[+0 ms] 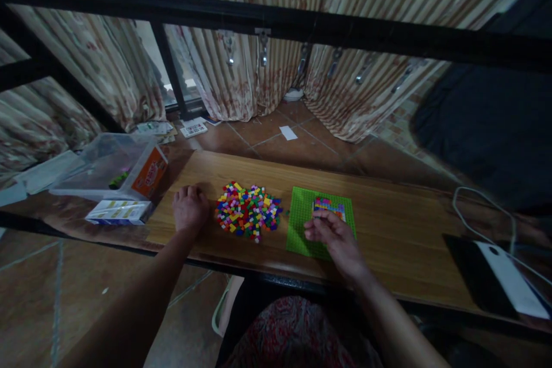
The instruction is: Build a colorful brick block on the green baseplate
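Observation:
My right hand [332, 234] is over the green studded baseplate [298, 224], its thumb and fingers brought together. Whatever may be between those fingertips is too small to make out. Just beyond the fingers, a patch of coloured bricks [323, 202] in pink, blue, orange and white sits on the plate, partly covered by the hand. A loose pile of small multicoloured toy bricks [248, 210] lies left of the plate. My left hand [188, 207] rests on the board at the pile's left side, fingers curled in, apart from the bricks.
A wooden board [397, 230] carries the bricks. To the left are a clear plastic bin [99, 167] with an orange label and a small white box [118, 212]. A white device [509, 279] and cable [483, 230] lie at right. A dark rail [276, 14] crosses ahead.

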Action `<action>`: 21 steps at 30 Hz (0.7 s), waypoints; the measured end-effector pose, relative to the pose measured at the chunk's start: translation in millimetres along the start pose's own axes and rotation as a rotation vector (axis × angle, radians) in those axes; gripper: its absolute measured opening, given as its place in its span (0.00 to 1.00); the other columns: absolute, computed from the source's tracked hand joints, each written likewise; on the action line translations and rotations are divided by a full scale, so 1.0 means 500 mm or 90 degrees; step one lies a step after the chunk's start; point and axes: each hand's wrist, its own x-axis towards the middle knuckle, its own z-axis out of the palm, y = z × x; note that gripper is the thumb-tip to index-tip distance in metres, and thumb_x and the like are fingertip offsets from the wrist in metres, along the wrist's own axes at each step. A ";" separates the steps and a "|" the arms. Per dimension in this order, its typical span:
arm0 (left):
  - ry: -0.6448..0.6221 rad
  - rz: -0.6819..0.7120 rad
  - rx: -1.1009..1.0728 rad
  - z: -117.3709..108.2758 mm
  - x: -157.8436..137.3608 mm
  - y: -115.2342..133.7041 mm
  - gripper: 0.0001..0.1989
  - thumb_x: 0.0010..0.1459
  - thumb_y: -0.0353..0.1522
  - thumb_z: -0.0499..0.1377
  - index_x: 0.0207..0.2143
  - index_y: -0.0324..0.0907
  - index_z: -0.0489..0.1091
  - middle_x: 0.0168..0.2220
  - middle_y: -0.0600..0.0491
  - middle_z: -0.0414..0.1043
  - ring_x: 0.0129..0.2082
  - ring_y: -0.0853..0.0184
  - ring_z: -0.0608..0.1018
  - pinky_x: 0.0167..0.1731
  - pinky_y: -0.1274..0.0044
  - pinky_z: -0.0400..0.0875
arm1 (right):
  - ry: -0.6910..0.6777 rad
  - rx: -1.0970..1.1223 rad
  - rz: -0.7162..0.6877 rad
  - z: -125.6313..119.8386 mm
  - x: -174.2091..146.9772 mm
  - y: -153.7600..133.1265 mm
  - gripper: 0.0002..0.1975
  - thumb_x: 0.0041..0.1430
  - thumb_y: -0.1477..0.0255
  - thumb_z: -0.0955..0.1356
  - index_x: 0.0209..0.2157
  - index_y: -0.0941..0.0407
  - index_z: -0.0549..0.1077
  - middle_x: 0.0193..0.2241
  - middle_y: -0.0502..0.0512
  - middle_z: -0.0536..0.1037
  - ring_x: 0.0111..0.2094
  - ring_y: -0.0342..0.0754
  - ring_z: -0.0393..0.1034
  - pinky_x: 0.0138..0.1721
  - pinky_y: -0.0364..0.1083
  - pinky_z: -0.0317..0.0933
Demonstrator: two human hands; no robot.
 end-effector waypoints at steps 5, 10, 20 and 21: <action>-0.001 0.013 0.028 -0.003 0.002 -0.002 0.17 0.60 0.34 0.47 0.43 0.36 0.70 0.43 0.40 0.71 0.45 0.52 0.70 0.47 0.64 0.64 | 0.075 -0.082 -0.052 -0.066 0.016 -0.005 0.19 0.55 0.54 0.68 0.40 0.54 0.71 0.33 0.56 0.79 0.30 0.48 0.74 0.34 0.49 0.69; -0.007 0.028 0.027 -0.005 0.004 -0.004 0.17 0.59 0.34 0.47 0.42 0.36 0.70 0.42 0.39 0.70 0.44 0.51 0.70 0.46 0.63 0.64 | 0.186 -0.280 -0.166 -0.097 0.050 -0.008 0.16 0.53 0.57 0.69 0.36 0.54 0.79 0.34 0.55 0.78 0.31 0.47 0.70 0.34 0.47 0.64; -0.003 0.031 0.034 -0.002 0.005 -0.007 0.18 0.60 0.35 0.46 0.43 0.35 0.70 0.42 0.38 0.70 0.45 0.50 0.70 0.46 0.63 0.65 | 0.132 -0.297 -0.145 -0.095 0.091 0.004 0.14 0.55 0.62 0.66 0.36 0.55 0.79 0.38 0.56 0.80 0.38 0.50 0.74 0.43 0.50 0.65; -0.004 0.029 0.036 -0.001 0.005 -0.007 0.18 0.60 0.35 0.46 0.43 0.35 0.70 0.42 0.38 0.70 0.45 0.50 0.70 0.46 0.63 0.65 | 0.130 -0.313 -0.142 -0.094 0.093 0.005 0.14 0.55 0.62 0.66 0.36 0.54 0.79 0.38 0.55 0.81 0.38 0.50 0.74 0.43 0.50 0.66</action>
